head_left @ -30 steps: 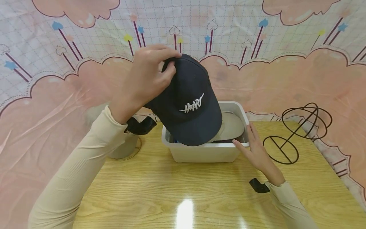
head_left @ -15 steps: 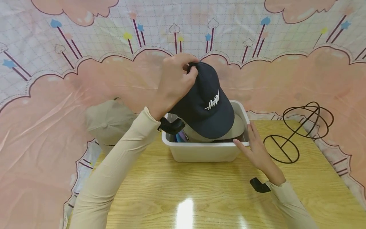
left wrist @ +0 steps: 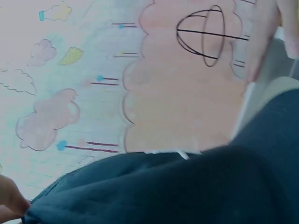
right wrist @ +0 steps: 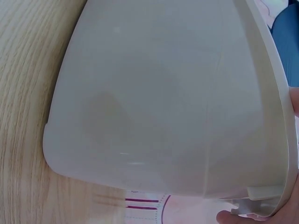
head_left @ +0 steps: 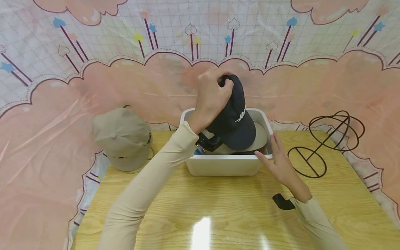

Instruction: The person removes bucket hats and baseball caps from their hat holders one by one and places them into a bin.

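A navy baseball cap with white lettering hangs by its crown from my left hand, which pinches it between thumb and fingers. Its brim is down inside the white plastic bin, over a beige cap lying there. In the left wrist view the navy cap fills the lower part, with fingertips at its edge. My right hand rests at the bin's front right corner, thumb and fingers extended along the rim. From the right wrist, the bin's outer wall fills most of the view.
On the left, a khaki cap sits on a stand, mostly hidden beneath it. A bare black wire hat stand is on the right of the wooden table. A patterned cloth hangs close behind the bin.
My left hand has carried the navy cap right and down, over and partly into the bin, bringing the khaki cap into full view. The right hand stays at the bin's corner.
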`<state>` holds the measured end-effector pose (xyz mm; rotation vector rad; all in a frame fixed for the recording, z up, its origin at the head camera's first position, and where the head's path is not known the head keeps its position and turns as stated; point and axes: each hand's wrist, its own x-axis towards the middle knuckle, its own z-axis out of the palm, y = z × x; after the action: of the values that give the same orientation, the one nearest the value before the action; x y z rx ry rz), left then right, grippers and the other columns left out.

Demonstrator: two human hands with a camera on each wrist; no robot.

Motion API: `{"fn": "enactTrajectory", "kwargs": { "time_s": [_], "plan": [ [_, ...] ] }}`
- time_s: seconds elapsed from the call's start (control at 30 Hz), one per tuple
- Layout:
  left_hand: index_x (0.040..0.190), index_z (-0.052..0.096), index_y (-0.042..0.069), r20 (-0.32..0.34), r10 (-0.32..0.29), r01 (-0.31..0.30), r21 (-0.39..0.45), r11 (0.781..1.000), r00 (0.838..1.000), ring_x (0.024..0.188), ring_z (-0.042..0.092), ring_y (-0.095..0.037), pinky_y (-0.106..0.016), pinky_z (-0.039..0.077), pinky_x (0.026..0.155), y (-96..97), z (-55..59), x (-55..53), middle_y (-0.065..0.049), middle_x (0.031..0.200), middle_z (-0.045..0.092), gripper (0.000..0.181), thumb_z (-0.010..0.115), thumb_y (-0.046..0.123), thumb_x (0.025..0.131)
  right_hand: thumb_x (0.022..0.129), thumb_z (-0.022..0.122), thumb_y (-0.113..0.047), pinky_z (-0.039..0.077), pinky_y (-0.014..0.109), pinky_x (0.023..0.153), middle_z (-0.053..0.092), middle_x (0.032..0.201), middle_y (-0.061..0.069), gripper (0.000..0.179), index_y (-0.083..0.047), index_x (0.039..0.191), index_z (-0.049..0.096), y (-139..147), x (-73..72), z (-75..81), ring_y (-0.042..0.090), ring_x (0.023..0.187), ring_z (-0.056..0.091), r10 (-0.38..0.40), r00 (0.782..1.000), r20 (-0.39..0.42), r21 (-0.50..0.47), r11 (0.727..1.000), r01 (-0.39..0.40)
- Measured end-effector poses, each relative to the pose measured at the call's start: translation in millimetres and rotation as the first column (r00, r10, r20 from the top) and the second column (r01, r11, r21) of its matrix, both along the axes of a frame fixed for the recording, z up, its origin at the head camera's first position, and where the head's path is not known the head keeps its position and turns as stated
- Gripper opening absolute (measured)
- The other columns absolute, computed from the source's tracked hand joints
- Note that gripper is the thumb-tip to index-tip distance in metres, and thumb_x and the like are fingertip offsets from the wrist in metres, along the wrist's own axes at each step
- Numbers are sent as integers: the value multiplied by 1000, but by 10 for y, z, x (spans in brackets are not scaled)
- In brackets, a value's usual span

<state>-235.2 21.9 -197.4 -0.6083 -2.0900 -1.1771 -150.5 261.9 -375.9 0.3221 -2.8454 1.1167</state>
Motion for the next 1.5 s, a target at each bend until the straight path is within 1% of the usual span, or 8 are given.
{"fn": "enactTrajectory", "kwargs": {
  "time_s": [0.27,0.47,0.57,0.77,0.9,1.1,1.33,1.5],
  "plan": [
    [93,74,4,97,62,-51,-112,992,993,87,61,-20,-27,45,83,-137,-303,-35,-8,90,67,20,56,7,84,93,54,-43,20,68,99,-10,157,12,90,2,150,1,-12,-7,-10,44,139,7,-3,1000,-8,5,1000,3],
    [93,73,5,184,87,-57,-159,986,979,84,58,-20,-30,45,79,-384,-552,-94,-7,91,67,18,60,8,82,94,53,-44,17,69,100,-11,157,11,90,0,150,0,-32,-10,4,43,140,4,0,1000,0,4,1000,0],
    [95,72,6,280,102,-48,-195,980,955,81,56,-20,-32,46,75,-509,-625,-90,-7,92,66,18,61,9,82,93,53,-45,17,69,100,-11,157,10,90,-2,151,-1,-34,-16,2,42,140,3,0,1000,0,8,1000,0],
    [96,70,6,436,147,-23,-278,960,888,82,57,-23,-35,48,71,-710,-762,-68,-12,95,64,16,63,9,82,94,53,-45,16,70,99,-12,157,8,89,-3,151,-1,-29,-12,0,42,140,3,-2,1000,8,5,1000,2],
    [97,70,5,481,127,6,-266,964,867,81,60,-24,-36,50,73,-789,-841,-56,-15,97,65,15,64,8,84,94,53,-45,17,71,98,-12,157,8,89,-3,151,-1,-27,-4,-3,43,140,4,-8,1000,10,1,1000,8],
    [101,70,5,468,107,27,-271,962,877,84,62,-24,-35,51,74,-824,-876,-41,-14,97,66,18,64,8,85,94,53,-46,17,71,98,-11,157,8,90,-3,151,-1,-23,2,-9,45,139,6,-17,1000,16,1,1000,17],
    [105,70,7,449,94,49,-298,953,889,91,60,-23,-37,49,78,-869,-839,0,-10,102,66,21,63,11,86,94,53,-46,18,71,98,-11,157,8,89,-3,151,-1,-21,2,-17,44,139,7,-16,1000,19,-1,1000,16],
    [108,69,6,399,80,58,-321,945,913,95,59,-26,-41,47,80,-945,-794,67,-12,108,64,24,63,11,85,94,53,-46,18,71,98,-11,157,8,89,-3,151,-1,-31,6,-2,44,140,7,-12,1000,15,5,1000,12]
  ]
}}
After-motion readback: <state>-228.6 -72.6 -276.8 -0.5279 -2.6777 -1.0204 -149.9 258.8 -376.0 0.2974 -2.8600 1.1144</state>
